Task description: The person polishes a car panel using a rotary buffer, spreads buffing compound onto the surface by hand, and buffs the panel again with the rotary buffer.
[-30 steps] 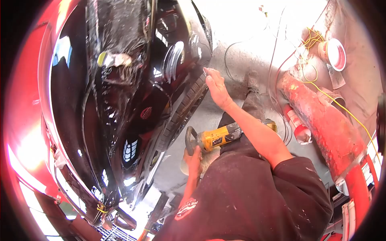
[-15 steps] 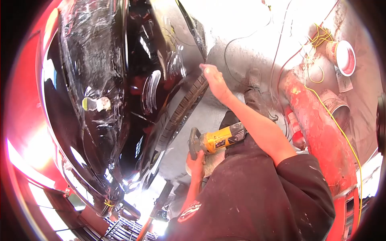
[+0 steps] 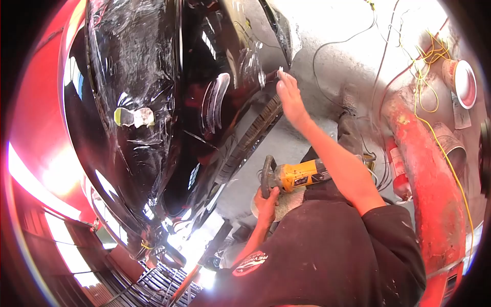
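The view had swung but the pose barely changed: the yellow power tool [image 3: 300, 175] stayed by the person's leg [image 3: 351, 134], off the black bodywork [image 3: 192, 123] — apparently not working that surface. Fingers of the left hand [image 3: 267, 204] were clamped on the tool's handle [image 3: 265, 176]; those of the right hand [image 3: 292, 100], straight and together, met or neared the bodywork's edge by the tyre [image 3: 255, 130] — grey floor [image 3: 286, 139] ran thence to the red column [image 3: 434, 199]

Below us we see a scuffed grey concrete floor [image 3: 330, 71], bleached by bright light toward the far end; on it we make out a thin dark cable [image 3: 314, 64] lying in a wide curve and a dusty shoe [image 3: 350, 94] planted just beside it
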`<act>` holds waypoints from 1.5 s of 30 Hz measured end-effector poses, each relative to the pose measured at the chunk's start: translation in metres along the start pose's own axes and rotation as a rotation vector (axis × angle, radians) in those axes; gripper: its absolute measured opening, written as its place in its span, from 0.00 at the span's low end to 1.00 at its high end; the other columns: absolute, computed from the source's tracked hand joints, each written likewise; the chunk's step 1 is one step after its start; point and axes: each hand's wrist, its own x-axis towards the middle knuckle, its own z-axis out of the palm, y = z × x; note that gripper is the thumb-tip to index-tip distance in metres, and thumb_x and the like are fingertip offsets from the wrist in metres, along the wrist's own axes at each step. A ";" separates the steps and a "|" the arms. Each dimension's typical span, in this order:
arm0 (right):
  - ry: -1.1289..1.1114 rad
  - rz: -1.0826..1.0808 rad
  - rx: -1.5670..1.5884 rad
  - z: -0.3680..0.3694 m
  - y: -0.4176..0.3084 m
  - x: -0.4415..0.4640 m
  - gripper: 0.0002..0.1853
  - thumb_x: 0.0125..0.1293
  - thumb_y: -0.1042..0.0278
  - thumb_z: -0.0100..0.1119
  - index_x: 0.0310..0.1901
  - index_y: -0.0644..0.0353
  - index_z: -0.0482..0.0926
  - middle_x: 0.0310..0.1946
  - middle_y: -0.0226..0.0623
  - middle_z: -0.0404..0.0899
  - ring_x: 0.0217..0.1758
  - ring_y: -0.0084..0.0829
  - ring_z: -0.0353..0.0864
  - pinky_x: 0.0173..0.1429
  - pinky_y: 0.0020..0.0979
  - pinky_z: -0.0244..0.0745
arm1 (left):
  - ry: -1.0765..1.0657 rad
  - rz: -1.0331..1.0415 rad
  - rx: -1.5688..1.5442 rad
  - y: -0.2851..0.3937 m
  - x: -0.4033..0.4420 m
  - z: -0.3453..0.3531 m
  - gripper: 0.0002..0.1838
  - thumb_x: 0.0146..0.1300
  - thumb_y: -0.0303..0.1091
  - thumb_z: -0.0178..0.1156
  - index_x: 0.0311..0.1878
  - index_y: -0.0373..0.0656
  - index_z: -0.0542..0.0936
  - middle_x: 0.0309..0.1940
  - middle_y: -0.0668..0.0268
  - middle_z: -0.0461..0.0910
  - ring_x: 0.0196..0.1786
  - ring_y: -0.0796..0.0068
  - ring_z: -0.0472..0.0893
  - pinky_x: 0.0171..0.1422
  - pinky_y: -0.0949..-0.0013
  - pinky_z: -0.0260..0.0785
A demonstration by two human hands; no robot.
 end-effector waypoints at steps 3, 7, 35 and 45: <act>-0.129 0.315 0.473 -0.025 -0.060 -0.019 0.23 0.83 0.58 0.47 0.70 0.64 0.74 0.68 0.48 0.74 0.74 0.45 0.69 0.78 0.43 0.60 | -0.009 0.001 -0.016 -0.016 0.012 -0.014 0.15 0.64 0.37 0.76 0.39 0.44 0.78 0.23 0.73 0.76 0.20 0.84 0.70 0.24 0.75 0.64; 0.012 -0.104 0.095 -0.040 -0.120 0.031 0.25 0.79 0.50 0.53 0.65 0.61 0.77 0.66 0.46 0.74 0.71 0.49 0.68 0.75 0.46 0.60 | -0.030 -0.005 0.025 -0.025 0.019 -0.030 0.10 0.67 0.32 0.71 0.44 0.42 0.78 0.26 0.73 0.77 0.23 0.84 0.72 0.27 0.74 0.64; -0.263 -0.030 0.203 -0.051 -0.034 0.138 0.22 0.81 0.58 0.48 0.65 0.65 0.78 0.62 0.46 0.78 0.70 0.44 0.72 0.75 0.42 0.60 | 0.036 -0.102 -0.108 -0.006 0.010 0.026 0.12 0.67 0.32 0.73 0.38 0.44 0.76 0.23 0.73 0.75 0.21 0.84 0.71 0.26 0.74 0.64; -0.220 -0.131 0.154 -0.059 -0.078 0.092 0.27 0.79 0.49 0.52 0.67 0.62 0.77 0.63 0.45 0.77 0.71 0.44 0.69 0.76 0.43 0.59 | 0.040 -0.071 -0.010 0.005 0.007 0.026 0.16 0.64 0.39 0.77 0.39 0.44 0.77 0.25 0.75 0.75 0.23 0.86 0.71 0.26 0.75 0.64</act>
